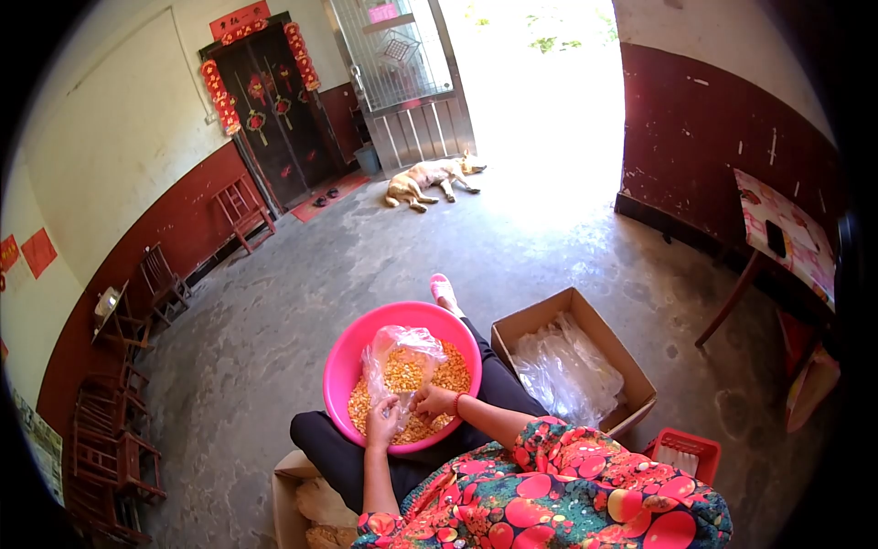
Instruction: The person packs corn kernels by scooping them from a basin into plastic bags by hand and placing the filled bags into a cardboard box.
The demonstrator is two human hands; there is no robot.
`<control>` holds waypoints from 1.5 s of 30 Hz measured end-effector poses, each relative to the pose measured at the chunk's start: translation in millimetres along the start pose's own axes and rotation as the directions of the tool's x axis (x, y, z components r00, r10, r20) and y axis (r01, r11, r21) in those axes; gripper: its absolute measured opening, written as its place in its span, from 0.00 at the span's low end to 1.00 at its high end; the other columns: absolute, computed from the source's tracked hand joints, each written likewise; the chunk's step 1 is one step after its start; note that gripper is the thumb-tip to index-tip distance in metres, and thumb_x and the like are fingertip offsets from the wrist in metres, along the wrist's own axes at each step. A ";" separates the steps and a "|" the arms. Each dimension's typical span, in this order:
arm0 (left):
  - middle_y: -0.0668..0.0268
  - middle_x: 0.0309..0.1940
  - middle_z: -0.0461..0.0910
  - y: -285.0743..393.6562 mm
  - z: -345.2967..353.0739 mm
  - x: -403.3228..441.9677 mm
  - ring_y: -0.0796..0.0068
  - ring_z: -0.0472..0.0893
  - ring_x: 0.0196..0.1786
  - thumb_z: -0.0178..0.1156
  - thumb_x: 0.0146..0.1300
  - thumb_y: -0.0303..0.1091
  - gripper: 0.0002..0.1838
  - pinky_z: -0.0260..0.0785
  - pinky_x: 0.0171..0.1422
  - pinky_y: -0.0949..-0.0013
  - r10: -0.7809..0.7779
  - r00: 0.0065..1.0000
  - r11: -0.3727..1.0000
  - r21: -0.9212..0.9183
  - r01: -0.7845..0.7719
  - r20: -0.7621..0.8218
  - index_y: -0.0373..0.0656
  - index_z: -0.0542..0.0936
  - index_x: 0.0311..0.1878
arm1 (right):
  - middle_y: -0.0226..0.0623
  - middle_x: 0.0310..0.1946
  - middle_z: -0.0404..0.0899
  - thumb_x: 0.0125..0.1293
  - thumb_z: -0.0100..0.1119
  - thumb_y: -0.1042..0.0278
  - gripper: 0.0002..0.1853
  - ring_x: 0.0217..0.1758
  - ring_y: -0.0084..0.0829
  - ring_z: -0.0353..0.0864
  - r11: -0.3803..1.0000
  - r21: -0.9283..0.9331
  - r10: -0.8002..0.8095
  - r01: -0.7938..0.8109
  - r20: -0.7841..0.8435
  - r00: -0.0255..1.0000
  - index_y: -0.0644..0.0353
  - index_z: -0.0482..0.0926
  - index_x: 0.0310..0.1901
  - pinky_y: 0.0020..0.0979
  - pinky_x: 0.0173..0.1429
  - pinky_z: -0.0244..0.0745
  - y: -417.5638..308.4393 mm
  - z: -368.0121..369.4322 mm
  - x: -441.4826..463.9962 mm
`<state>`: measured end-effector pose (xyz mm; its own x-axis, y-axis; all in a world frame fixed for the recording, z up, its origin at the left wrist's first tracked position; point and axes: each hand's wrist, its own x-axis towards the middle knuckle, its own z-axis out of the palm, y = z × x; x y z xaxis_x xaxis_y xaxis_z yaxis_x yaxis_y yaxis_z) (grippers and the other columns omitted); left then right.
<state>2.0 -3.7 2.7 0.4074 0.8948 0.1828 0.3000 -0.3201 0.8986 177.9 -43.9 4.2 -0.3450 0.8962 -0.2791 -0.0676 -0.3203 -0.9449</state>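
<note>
A pink basin (335, 375) full of yellow corn kernels (453, 373) rests on my lap. Inside it lies a clear plastic bag (412, 337), its mouth spread over the kernels, with some kernels showing in or through it. My left hand (382, 421) pinches the bag's near left edge. At the near right edge, my right hand (433, 403), with a red bracelet at the wrist, has its fingers closed on the bag. Some fingertips are hidden against the plastic and corn.
A cardboard box (631, 414) of clear plastic bags (572, 371) stands at my right, a red basket (700, 448) behind it. Another cardboard box (285, 494) holds filled bags at my left. A dog (430, 181) lies by the open door. Wooden chairs (119, 457) line the left wall.
</note>
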 end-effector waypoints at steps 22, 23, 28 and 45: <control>0.63 0.28 0.77 12.6 -0.6 0.5 0.81 0.75 0.26 0.51 0.51 0.22 0.11 0.68 0.31 0.78 0.108 0.974 0.994 0.027 -0.105 -0.200 0.35 0.76 0.39 | 0.44 0.34 0.74 0.54 0.47 0.78 0.08 0.39 0.35 0.75 0.877 0.478 -0.023 0.043 -0.048 0.999 0.71 0.72 0.36 0.33 0.44 0.75 -19.4 3.2 -6.8; 0.64 0.28 0.77 15.7 -0.9 -1.2 0.83 0.75 0.26 0.51 0.51 0.22 0.11 0.68 0.30 0.79 0.182 0.958 0.982 0.085 -0.167 -0.221 0.35 0.76 0.39 | 0.44 0.34 0.74 0.54 0.47 0.78 0.08 0.39 0.35 0.75 0.876 0.481 -0.015 0.035 -0.044 0.999 0.71 0.72 0.36 0.33 0.44 0.75 -16.3 0.1 2.8; 0.66 0.28 0.76 11.2 0.5 -0.8 0.84 0.74 0.28 0.51 0.52 0.23 0.12 0.67 0.32 0.80 0.047 0.984 0.998 -0.030 -0.053 -0.172 0.34 0.75 0.41 | 0.40 0.37 0.73 0.52 0.47 0.75 0.11 0.39 0.24 0.73 0.958 -0.119 -0.288 0.262 -0.387 0.876 0.68 0.73 0.38 0.22 0.38 0.70 -81.8 20.8 5.9; 0.63 0.32 0.77 13.8 0.1 -2.3 0.78 0.75 0.35 0.51 0.51 0.22 0.11 0.68 0.42 0.76 -0.009 0.998 1.000 -0.021 0.007 -0.058 0.35 0.76 0.39 | 0.50 0.34 0.76 0.49 0.46 0.62 0.15 0.38 0.43 0.76 0.330 -0.943 -0.264 0.036 -0.055 0.963 0.60 0.77 0.34 0.39 0.45 0.69 -6.5 29.7 -8.9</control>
<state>5.2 -10.2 14.7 0.3537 0.9142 0.1980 0.2846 -0.3068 0.9082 153.6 -58.9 17.9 -0.2627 0.9644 -0.0288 0.8484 0.2167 -0.4829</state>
